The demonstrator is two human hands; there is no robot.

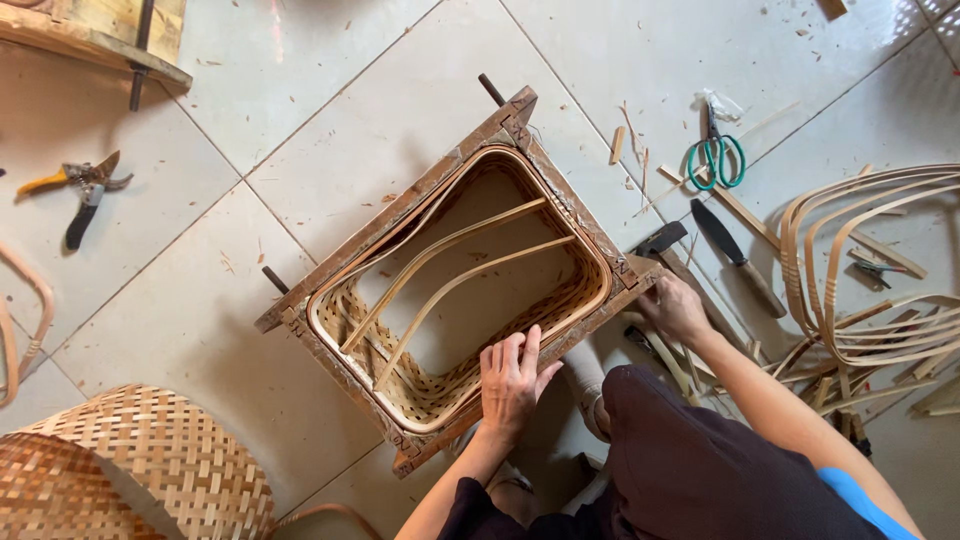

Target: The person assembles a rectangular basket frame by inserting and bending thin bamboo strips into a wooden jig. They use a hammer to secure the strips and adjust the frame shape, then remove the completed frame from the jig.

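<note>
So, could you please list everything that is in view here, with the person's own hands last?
wooden frame: one, brown, centre of floor.
woven basket: one, tan, inside the frame, two bent strips across it.
scissors: one, green handles, upper right.
knife: one, dark blade, right of frame.
hammer: one, dark head, by frame's right corner.
pruning shears: one, yellow and black, left.
bent strips: a pile, tan, far right.
woven piece: one, tan, bottom left.
left hand: on the basket's near rim.
right hand: at the frame's right corner.

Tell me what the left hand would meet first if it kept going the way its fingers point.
The left hand lies on the basket's near rim; straight ahead, likely the nearer curved bamboo strip inside the wooden frame, though depth is unclear.
</note>
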